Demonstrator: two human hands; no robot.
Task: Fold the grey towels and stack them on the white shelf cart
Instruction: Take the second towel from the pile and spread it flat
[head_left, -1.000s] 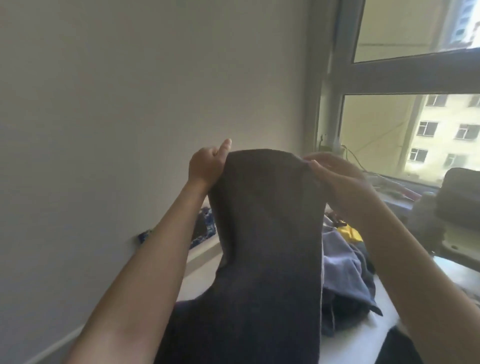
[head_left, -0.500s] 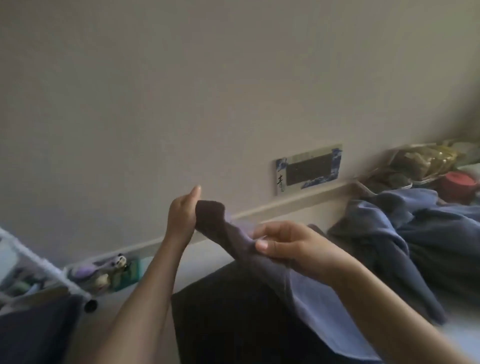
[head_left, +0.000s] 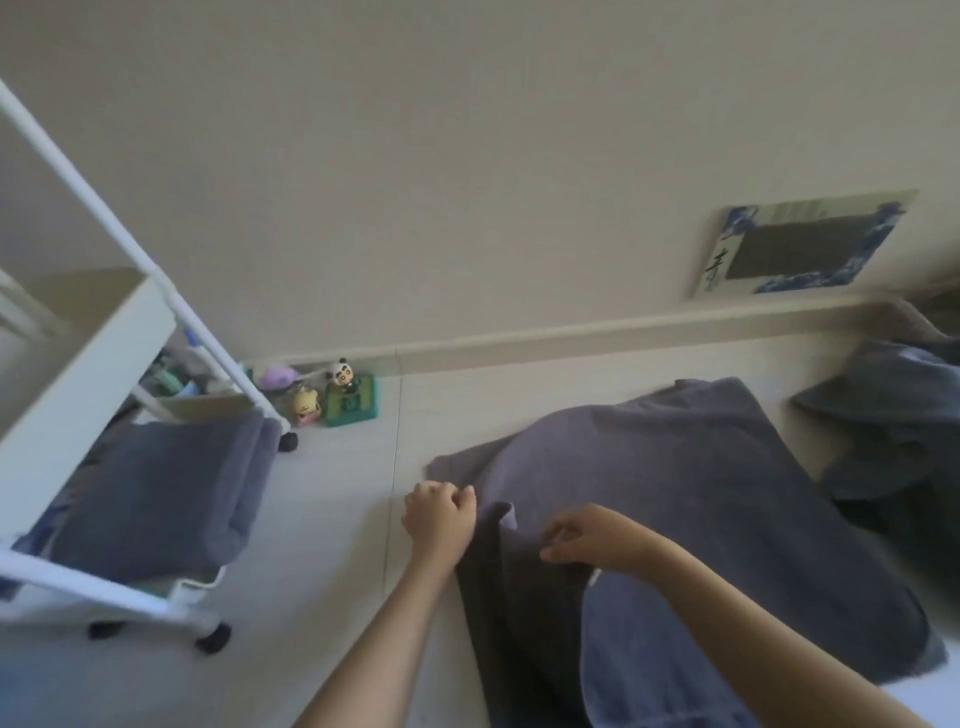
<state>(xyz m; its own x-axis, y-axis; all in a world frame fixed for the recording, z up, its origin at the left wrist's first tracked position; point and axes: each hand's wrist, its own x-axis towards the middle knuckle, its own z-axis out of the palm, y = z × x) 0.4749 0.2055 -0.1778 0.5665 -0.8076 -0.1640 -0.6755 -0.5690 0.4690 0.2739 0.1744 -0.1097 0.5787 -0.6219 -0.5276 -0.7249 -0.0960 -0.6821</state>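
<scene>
Mid-fold, the left hand and right hand pinch the grey towel with curled fingers on the worktop; next, probably, another fold, then the white shelf cart at left.

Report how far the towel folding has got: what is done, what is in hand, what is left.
Done: folded grey towels already lie stacked on the white shelf cart. In hand: another grey towel is spread on the surface, the left hand and right hand both gripping its near edge mid-fold. Left: finishing this fold, moving it to the cart, and folding the crumpled pile at the right.
</scene>
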